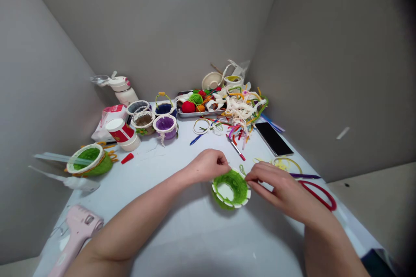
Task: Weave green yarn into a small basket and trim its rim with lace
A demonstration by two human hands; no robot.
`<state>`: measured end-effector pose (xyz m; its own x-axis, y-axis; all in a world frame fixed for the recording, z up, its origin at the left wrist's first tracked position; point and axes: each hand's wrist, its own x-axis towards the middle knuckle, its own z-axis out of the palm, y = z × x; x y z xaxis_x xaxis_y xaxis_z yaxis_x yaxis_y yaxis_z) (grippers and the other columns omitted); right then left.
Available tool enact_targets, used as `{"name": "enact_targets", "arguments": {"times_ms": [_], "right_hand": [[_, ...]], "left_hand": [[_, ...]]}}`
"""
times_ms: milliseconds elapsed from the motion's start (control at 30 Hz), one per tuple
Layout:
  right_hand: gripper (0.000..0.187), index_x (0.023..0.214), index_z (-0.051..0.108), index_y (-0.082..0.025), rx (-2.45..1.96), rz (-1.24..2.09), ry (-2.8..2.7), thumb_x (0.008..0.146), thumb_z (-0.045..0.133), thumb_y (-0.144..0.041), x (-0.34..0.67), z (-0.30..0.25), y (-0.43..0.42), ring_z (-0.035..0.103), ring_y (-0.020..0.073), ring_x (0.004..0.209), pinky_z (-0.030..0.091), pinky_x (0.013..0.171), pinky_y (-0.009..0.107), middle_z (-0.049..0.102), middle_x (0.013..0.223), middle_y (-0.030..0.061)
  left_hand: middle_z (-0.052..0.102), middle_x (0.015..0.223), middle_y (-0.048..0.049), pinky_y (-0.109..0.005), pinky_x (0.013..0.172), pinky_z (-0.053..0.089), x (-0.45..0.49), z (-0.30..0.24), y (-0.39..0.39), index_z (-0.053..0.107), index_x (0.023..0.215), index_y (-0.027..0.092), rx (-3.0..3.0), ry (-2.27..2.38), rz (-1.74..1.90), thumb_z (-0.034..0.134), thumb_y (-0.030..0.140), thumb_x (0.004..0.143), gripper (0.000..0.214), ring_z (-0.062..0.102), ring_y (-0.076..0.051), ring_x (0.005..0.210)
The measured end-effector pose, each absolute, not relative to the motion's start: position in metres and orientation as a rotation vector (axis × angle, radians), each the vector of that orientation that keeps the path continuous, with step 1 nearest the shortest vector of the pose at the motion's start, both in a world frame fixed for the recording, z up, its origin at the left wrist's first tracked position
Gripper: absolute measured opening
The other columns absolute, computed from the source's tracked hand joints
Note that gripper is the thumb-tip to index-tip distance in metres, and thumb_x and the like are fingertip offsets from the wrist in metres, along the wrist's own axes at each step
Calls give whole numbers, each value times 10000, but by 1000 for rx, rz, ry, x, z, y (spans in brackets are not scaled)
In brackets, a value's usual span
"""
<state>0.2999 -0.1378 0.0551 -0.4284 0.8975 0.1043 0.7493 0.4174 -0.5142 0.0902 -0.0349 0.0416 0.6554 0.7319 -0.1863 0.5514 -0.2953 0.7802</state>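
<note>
A small paper cup wrapped in green yarn (231,188) rests on the white table (182,233) in front of me. My left hand (208,165) is curled against the cup's far left rim, gripping it. My right hand (280,189) sits at the cup's right rim with thumb and fingers pinched together on the green yarn at the edge. A short loop of green yarn (242,169) lies just behind the cup.
Finished yarn baskets: green (88,160), purple (165,126), brown (143,121), blue (164,107). A metal tray of yarn balls (198,103), a pile of pipe cleaners (242,110), a phone (273,138), a red pen (236,148), a pink glue gun (76,233), a red-white cup (122,133).
</note>
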Motion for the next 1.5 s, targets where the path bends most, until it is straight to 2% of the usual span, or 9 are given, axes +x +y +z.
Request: {"name": "enact_targets", "arguments": {"times_ms": [533, 667, 933, 1200, 1367, 1500], "right_hand": [[218, 885, 667, -208, -1406, 797, -2221, 952, 488, -312, 305, 42, -125, 581, 176, 775, 454, 702, 291, 652, 839, 65], [204, 896, 662, -196, -1382, 884, -2080, 948, 486, -286, 293, 24, -111, 589, 169, 817, 452, 753, 284, 658, 882, 53], [158, 889, 624, -189, -1289, 852, -1833, 934, 498, -272, 272, 8, -105, 584, 171, 870, 449, 817, 290, 651, 904, 51], [164, 870, 632, -167, -1295, 1049, -1840, 906, 509, -269, 267, -4, -103, 575, 150, 757, 445, 700, 253, 657, 825, 24], [161, 869, 621, -170, -1276, 1025, -1827, 911, 520, -288, 266, -7, -102, 572, 155, 777, 441, 716, 257, 637, 826, 25], [129, 848, 611, -179, -1226, 976, -1865, 902, 533, -267, 265, -6, -102, 570, 164, 827, 438, 759, 271, 627, 870, 36]], "left_hand": [[662, 707, -5, -212, 574, 400, 86, 41, -30, 673, 742, 148, 2004, 968, 215, 558, 282, 702, 181, 557, -126, 649], [624, 673, 12, -212, 563, 384, 79, 48, -24, 649, 737, 153, 2048, 941, 113, 537, 257, 689, 161, 528, -119, 625], [622, 736, 8, -209, 541, 348, 66, 70, -20, 622, 803, 168, 2158, 921, -41, 538, 242, 698, 154, 521, -122, 640], [629, 764, 9, -207, 556, 346, 57, 76, -16, 621, 855, 182, 2262, 830, -166, 540, 240, 738, 154, 520, -123, 662], [684, 889, -21, -208, 644, 407, 63, 67, -17, 658, 961, 176, 2208, 813, 19, 611, 368, 766, 277, 587, -143, 766], [691, 788, -11, -202, 626, 413, 73, 56, -20, 698, 871, 157, 2078, 761, 102, 605, 362, 781, 243, 595, -134, 723]]}}
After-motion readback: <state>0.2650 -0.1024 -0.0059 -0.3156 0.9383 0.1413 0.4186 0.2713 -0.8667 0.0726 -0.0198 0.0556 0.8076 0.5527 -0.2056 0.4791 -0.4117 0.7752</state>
